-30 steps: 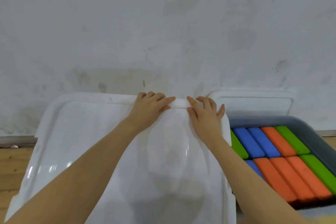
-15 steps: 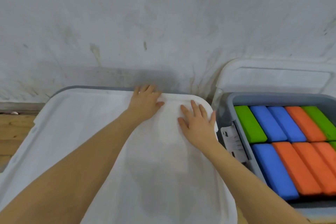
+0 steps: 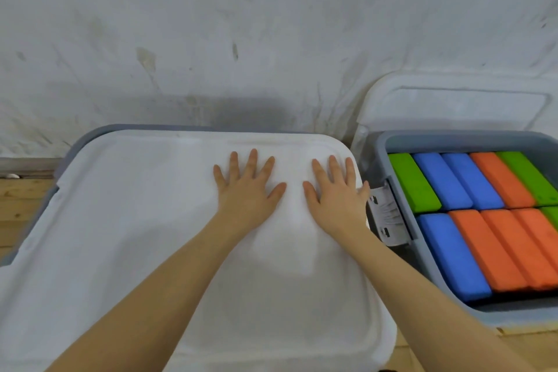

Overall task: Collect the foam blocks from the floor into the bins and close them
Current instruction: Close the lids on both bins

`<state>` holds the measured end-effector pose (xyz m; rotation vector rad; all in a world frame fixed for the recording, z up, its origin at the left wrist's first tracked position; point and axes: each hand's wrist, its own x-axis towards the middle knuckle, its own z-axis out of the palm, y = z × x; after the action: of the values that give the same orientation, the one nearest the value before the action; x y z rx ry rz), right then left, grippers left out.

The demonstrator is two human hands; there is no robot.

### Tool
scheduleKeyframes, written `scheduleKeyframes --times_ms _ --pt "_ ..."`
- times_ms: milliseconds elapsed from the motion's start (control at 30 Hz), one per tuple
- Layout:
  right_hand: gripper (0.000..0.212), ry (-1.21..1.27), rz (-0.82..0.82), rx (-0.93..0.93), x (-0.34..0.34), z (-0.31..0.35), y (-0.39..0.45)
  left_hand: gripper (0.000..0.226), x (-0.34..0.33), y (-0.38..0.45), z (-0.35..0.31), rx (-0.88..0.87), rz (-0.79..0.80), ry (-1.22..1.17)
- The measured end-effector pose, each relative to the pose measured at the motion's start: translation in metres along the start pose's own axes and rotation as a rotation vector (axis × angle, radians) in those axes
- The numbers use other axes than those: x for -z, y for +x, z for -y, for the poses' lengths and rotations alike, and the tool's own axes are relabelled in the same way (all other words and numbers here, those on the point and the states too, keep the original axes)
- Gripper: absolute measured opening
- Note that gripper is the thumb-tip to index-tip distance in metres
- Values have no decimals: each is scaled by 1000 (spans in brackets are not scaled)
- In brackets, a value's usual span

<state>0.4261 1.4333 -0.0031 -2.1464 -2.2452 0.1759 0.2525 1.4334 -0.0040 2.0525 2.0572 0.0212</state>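
Both palms flat, fingers spread, gripping nothing: left hand (image 3: 247, 187) and right hand (image 3: 335, 193) pressing white lid (image 3: 151, 235) onto left bin (image 3: 87, 137), likely to seat it. At 3 o'clock, open bin (image 3: 380, 145) full of foam blocks (image 3: 471, 220); spare lid (image 3: 453, 106) against wall.

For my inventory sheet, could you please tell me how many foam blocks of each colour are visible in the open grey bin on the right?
Green foam blocks: 3 (one cut off at the frame edge)
Blue foam blocks: 3
Orange foam blocks: 4
Total: 10 visible in the open grey bin
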Motion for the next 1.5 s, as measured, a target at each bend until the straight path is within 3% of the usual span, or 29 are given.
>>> scheduleKeyframes --times_ms 267,533,700,800,900,1167,1400,1500 --pt "53 130 -96 -63 0 0 5 60 -1 11 -3 -15 -37 48" --pt "51 16 -75 -164 17 -25 -6 61 -5 -27 -10 -89 -71 -14" --pt "46 332 -87 -139 17 -32 -10 64 -8 -58 -32 -193 15 -58" --pt "45 375 -130 -121 16 -30 -14 75 -13 -70 -37 -249 46 -14" --pt "44 427 -165 -109 19 -31 -15 88 -13 -66 -33 -228 19 -6" --pt "40 579 -283 -133 22 -24 1 82 1 -52 -31 -183 -122 49" --pt "42 227 -209 -67 2 -14 19 78 -18 -39 -16 -118 -65 65" --pt "47 356 -94 -72 1 -19 14 76 -18 -36 -15 -119 -60 68"
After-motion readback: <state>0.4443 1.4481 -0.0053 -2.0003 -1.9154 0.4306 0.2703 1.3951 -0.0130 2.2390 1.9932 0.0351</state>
